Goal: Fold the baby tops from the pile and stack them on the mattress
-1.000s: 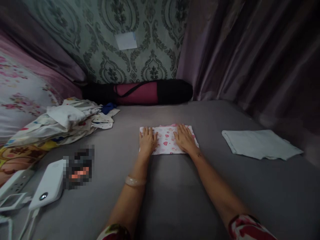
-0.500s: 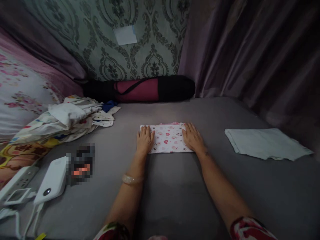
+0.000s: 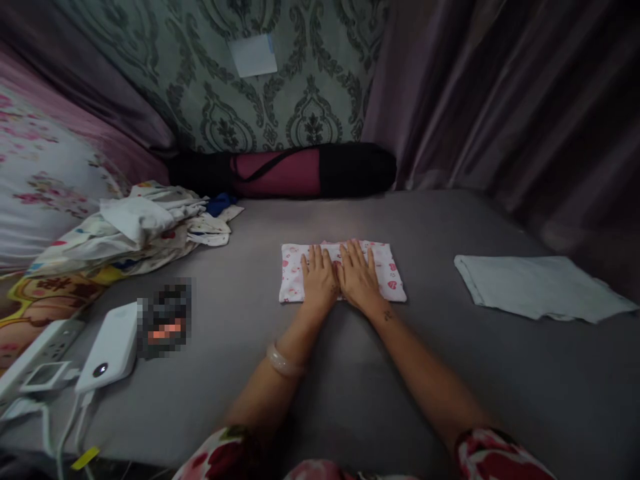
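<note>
A folded white cloth garment point(image 3: 290, 272) with pink hearts and small figures lies flat on the grey bed sheet point(image 3: 350, 373). Both palms rest on top of it, side by side at its middle. My left hand point(image 3: 319, 279) has its fingers stretched out and pointing away from me. Beside it, almost touching, my right hand point(image 3: 358, 272) also lies flat with fingers spread. The hands cover the central part of the cloth; its left and right ends show.
A folded pale cloth point(image 3: 540, 285) lies to the right. At left are a heap of crumpled clothes point(image 3: 145, 220), a white power bank point(image 3: 111, 343), a power strip point(image 3: 55, 340) with cables, and a pixelated object point(image 3: 167, 320). A black-and-maroon long bag point(image 3: 280, 173) lies along the wall.
My hands have slid inward from the cloth's two ends to its middle. The cloth now looks wider, with both ends uncovered. The view has shifted slightly.
</note>
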Demonstrator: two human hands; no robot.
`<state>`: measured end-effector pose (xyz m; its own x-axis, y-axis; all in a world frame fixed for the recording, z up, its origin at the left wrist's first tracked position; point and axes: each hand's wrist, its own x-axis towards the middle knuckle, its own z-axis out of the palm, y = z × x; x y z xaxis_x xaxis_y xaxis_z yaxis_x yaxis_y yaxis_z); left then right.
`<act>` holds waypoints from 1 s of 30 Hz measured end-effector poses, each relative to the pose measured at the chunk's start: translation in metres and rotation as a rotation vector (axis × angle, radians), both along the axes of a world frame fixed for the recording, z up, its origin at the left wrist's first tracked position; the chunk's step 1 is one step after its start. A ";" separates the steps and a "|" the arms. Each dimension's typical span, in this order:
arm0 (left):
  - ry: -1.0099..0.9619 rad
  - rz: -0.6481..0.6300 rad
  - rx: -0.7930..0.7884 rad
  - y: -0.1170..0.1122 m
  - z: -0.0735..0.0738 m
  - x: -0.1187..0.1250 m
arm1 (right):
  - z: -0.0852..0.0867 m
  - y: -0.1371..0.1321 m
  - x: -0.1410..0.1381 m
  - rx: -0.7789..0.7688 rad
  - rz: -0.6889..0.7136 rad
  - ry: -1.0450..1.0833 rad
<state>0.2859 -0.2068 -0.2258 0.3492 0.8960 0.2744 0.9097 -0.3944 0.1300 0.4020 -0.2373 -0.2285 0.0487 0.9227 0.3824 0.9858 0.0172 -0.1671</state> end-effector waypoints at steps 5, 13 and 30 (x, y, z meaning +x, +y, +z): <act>0.014 -0.015 -0.070 -0.006 -0.013 0.006 | -0.013 -0.002 -0.009 -0.058 0.017 0.031; -0.003 0.038 0.014 0.011 -0.009 -0.013 | -0.006 0.003 0.016 -0.059 -0.064 0.044; 0.110 0.011 -0.133 0.044 0.016 -0.037 | -0.003 0.016 0.062 -0.095 -0.131 0.035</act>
<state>0.2489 -0.1624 -0.2102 0.3609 0.9256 0.1143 0.9253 -0.3706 0.0798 0.4637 -0.2211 -0.2316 0.1831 0.9393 0.2901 0.9721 -0.1289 -0.1962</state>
